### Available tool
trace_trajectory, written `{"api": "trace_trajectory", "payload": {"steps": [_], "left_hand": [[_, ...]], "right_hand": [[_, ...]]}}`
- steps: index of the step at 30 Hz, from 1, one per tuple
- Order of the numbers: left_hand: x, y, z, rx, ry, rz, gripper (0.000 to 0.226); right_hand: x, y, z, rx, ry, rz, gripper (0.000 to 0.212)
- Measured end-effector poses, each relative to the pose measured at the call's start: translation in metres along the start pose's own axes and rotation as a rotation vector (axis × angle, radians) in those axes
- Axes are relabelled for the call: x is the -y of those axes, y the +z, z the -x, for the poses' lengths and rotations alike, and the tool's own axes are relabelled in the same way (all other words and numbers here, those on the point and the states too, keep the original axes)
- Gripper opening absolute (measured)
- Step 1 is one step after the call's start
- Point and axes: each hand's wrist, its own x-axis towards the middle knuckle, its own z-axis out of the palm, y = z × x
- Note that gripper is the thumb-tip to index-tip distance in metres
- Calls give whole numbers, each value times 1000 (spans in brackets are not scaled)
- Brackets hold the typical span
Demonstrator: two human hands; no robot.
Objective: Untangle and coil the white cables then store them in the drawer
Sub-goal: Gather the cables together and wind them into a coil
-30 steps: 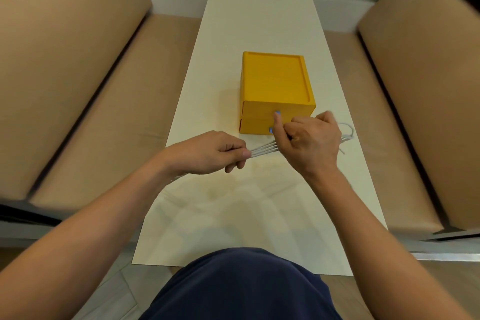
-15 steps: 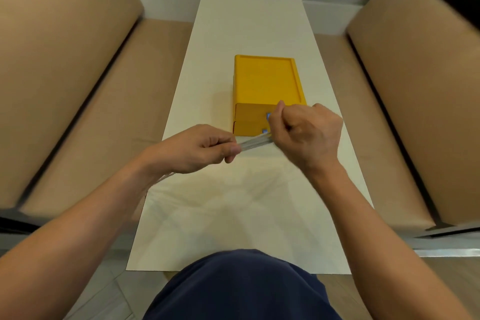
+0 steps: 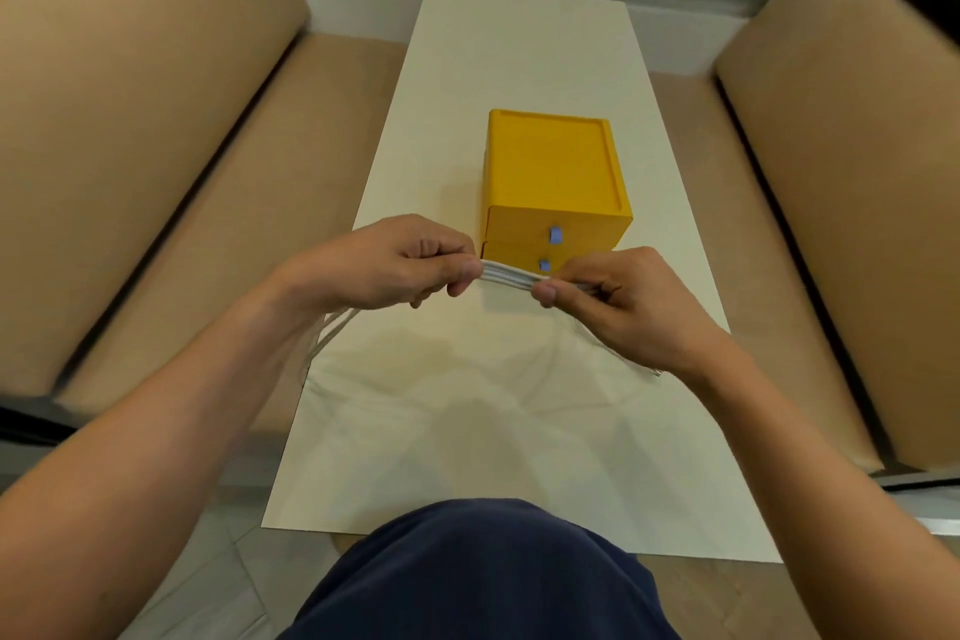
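White cables (image 3: pixel 506 276) run as a gathered bundle between the left hand (image 3: pixel 395 263) and right hand (image 3: pixel 621 299), both pinching them above the desk (image 3: pixel 519 68); coiling looks unfinished; both yellow drawers (image 3: pixel 553 244) beyond are closed, storing remains.

The yellow drawer box (image 3: pixel 553 161) stands mid-counter (image 3: pixel 519 57). A bare strip runs along each side of it, wider on its left, and open surface reaches behind it to the far edge. The left hand (image 3: pixel 384 265) and right hand (image 3: pixel 623 296) hold the white cables (image 3: pixel 511 278) taut just in front of the drawer fronts, barring straight reach to the knobs (image 3: pixel 554 234). Bare counter lies nearer than the hands. Tan cushioned seats (image 3: pixel 156 146) wall both long sides.
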Motion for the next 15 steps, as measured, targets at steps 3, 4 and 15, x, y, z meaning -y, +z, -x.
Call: {"api": "trace_trajectory", "payload": {"steps": [3,4,15], "left_hand": [[0,-2,-2,38,6,-53,34],[0,-1,-3,50,8,-57,35],[14,6,-9,-19,-1,-149,33]], "right_hand": [[-3,-12,1,227,98,-106,40],[-3,-14,1,296,128,-97,41],[1,-12,4,218,70,61,53]]}}
